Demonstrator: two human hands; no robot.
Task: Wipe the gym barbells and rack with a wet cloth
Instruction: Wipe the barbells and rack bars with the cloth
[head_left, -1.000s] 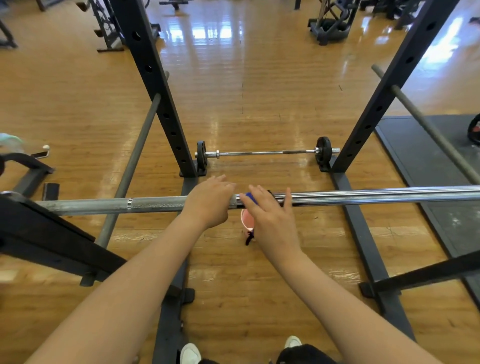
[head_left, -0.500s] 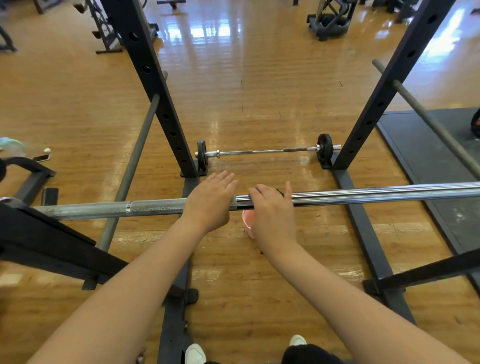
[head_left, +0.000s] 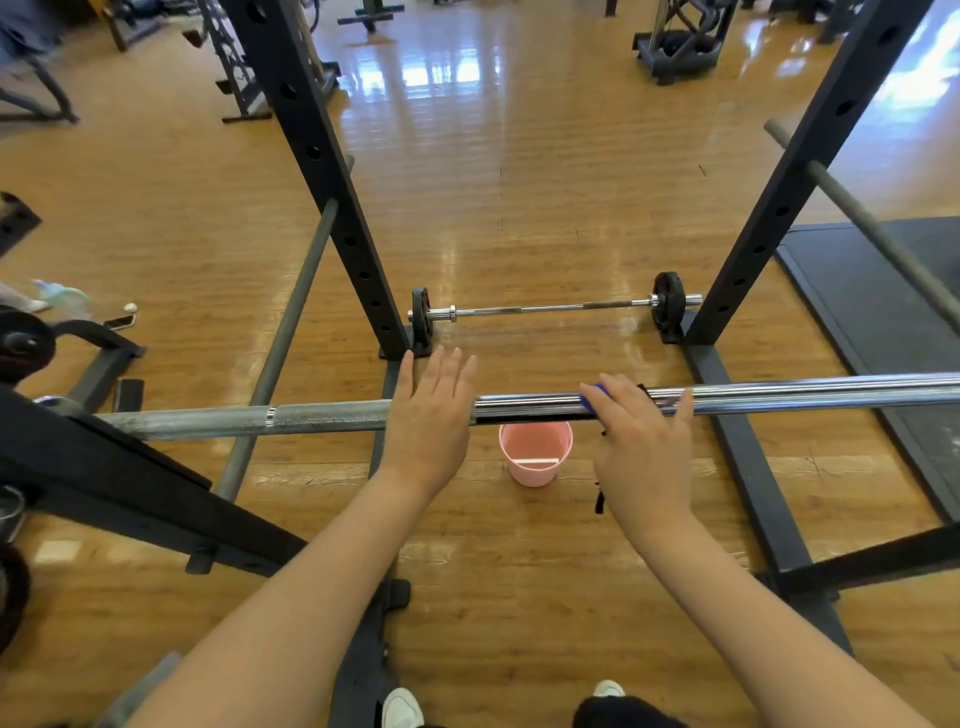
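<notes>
A long steel barbell (head_left: 779, 392) lies across the black rack (head_left: 322, 156) at waist height, knurled on the left and shiny on the right. My left hand (head_left: 431, 415) rests on the bar with straight fingers, right where the knurling ends. To its right, my right hand (head_left: 641, 447) presses a blue cloth (head_left: 592, 399) onto the shiny sleeve, fingers laid over the bar. Most of the cloth is hidden under that hand; a dark strap hangs below it. A short barbell (head_left: 545, 310) with small black plates lies on the floor between the rack's uprights.
A pink bucket (head_left: 535, 452) stands on the wooden floor under the bar, between my hands. The right upright (head_left: 795, 171) and grey safety bars (head_left: 291, 322) flank the space. A dark mat (head_left: 872, 291) lies right; a phone (head_left: 120, 322) lies left.
My right hand has slid the cloth to the right along the bar, uncovering the pink bucket. My left hand's fingers have straightened and it stays in place.
</notes>
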